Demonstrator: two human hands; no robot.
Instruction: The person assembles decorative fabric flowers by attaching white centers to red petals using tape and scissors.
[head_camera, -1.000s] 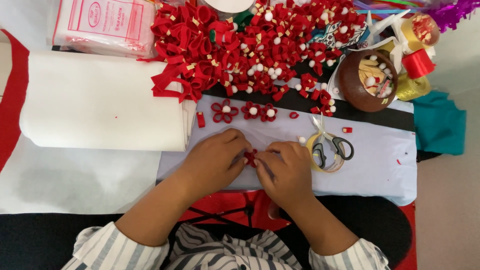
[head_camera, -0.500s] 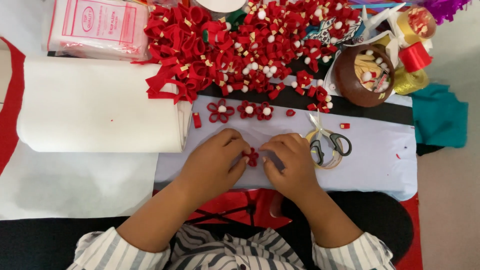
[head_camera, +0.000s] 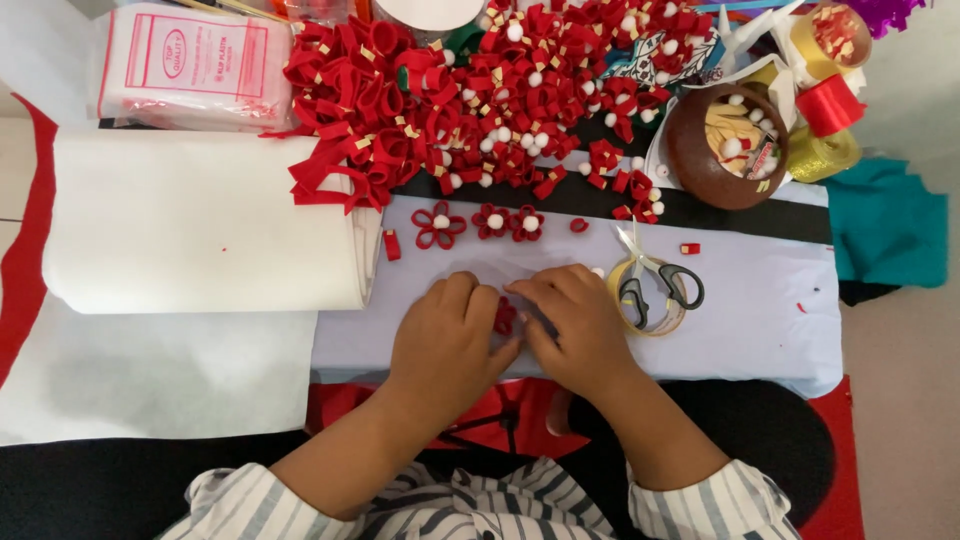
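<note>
Head camera looks down at two hands close together on a pale blue cloth (head_camera: 760, 320). Left hand (head_camera: 445, 340) and right hand (head_camera: 575, 325) both pinch one small red flower (head_camera: 505, 316) between their fingertips — the flower sits right between the two hands, low on the cloth. Just beside the right hand lie black scissors (head_camera: 660, 292) on a ring of tape (head_camera: 648, 325). Above the hands, three finished red flowers (head_camera: 480, 222) with white middles sit in a row. Farther up from them is a big pile of red pieces (head_camera: 480, 90) with white balls. A brown bowl (head_camera: 725, 145) stands beside the pile — a white roll (head_camera: 200, 220) lies on the other side of the flowers.
</note>
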